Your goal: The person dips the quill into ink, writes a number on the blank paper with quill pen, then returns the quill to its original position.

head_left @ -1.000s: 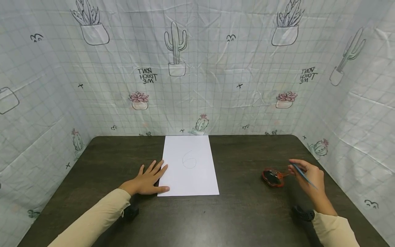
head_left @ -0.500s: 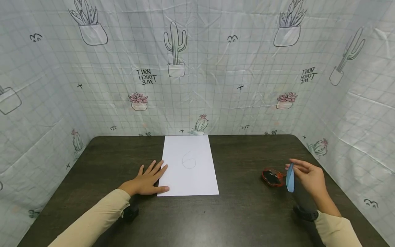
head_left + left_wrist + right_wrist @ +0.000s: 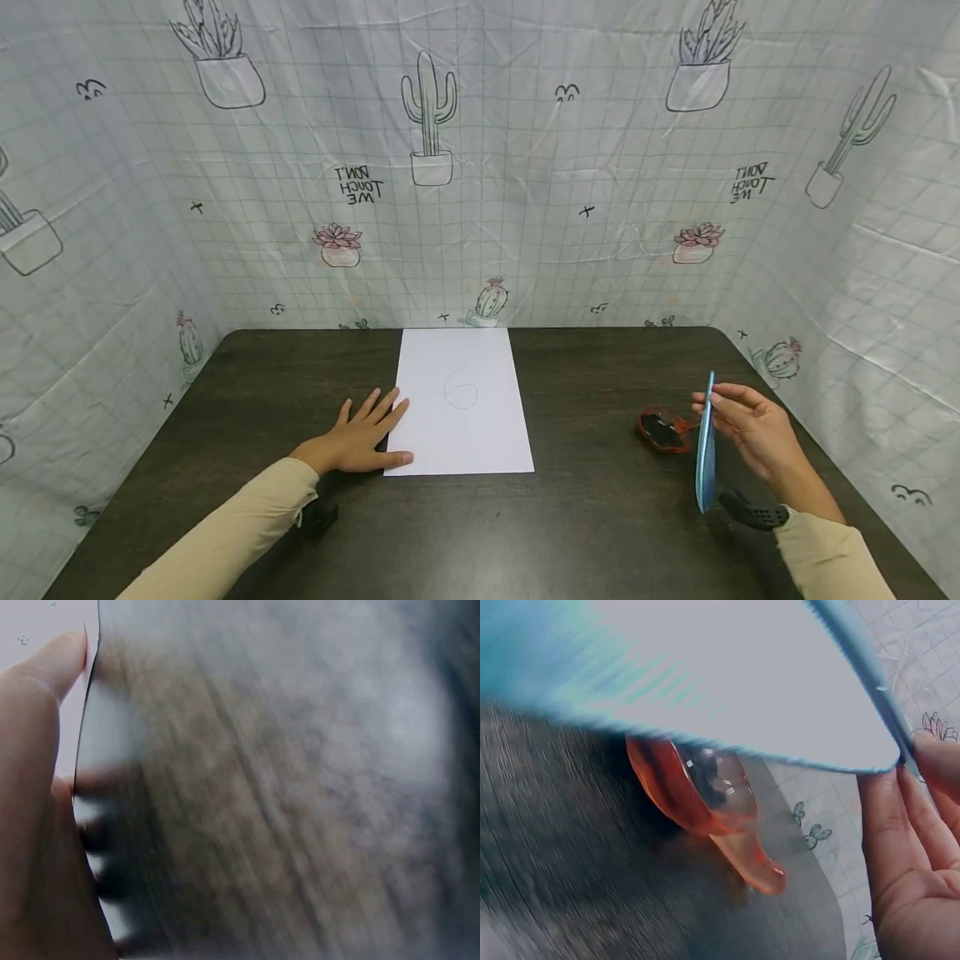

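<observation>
Palm down, my left hand rests on the table with its fingers spread, the thumb and fingertips on the left edge of a white paper sheet. A faint numeral 6 is written on that sheet. My right hand pinches one end of a thin, flat light-blue thing between thumb and fingers; it hangs edge-on in the head view. In the right wrist view the light-blue thing looks broad, ridged and tapered toward the fingers. Its kind is unclear.
A translucent orange, handled thing with a dark, shiny inside lies just left of my right hand. In the right wrist view its handle shows. A dark wooden table meets cactus-printed cloth at the back and sides.
The light-blue thing has turned in my right hand, from slanting back over the palm to hanging down on the hand's left. My left hand and the paper have stayed still.
</observation>
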`<action>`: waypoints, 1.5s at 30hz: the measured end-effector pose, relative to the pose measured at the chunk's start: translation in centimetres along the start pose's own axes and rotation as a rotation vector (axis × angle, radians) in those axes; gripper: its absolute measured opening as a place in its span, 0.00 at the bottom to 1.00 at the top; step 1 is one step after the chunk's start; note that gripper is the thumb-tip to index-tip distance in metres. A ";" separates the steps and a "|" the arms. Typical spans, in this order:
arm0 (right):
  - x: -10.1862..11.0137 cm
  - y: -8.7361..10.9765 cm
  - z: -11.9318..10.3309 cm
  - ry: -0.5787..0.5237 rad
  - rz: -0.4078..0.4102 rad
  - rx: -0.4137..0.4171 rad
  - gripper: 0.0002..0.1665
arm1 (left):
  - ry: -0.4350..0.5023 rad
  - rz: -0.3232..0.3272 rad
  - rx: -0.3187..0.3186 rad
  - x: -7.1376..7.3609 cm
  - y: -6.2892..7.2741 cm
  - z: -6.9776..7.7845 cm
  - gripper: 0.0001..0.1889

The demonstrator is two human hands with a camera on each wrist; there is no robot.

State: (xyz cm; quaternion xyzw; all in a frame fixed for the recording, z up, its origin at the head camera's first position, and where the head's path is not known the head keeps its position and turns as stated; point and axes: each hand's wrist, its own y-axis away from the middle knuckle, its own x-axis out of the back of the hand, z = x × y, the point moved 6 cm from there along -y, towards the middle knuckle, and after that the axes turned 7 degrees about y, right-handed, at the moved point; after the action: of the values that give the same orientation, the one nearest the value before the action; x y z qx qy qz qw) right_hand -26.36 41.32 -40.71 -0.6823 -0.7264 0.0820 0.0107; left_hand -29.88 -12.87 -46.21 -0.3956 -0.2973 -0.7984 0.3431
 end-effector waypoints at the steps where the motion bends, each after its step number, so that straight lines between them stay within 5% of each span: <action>1: 0.1 0.0 0.1 0.017 -0.005 -0.016 0.12 | -0.005 -0.003 0.004 0.0 0.0 0.0 0.47; 13: 2.7 0.5 1.2 0.478 -0.111 -0.220 0.11 | -0.012 -0.012 0.006 -0.1 -0.1 0.0 0.48; 19: 3.1 0.6 1.7 0.745 -0.133 -0.284 0.31 | -0.013 -0.002 -0.001 -0.3 -0.1 -0.2 0.48; 26: 3.1 0.8 2.1 0.918 -0.138 -0.334 0.30 | -0.019 0.015 -0.010 -0.5 -0.1 -0.4 0.48; 45: 2.9 0.4 2.1 1.042 -0.168 -0.317 0.25 | -0.033 0.006 0.006 -0.2 0.0 -0.1 0.47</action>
State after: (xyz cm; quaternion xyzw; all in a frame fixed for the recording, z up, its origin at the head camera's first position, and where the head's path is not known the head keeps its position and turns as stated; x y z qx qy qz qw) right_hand -26.42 43.98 -43.10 -0.5657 -0.6804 -0.3779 0.2725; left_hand -29.82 -12.89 -46.46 -0.4088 -0.3040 -0.7897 0.3417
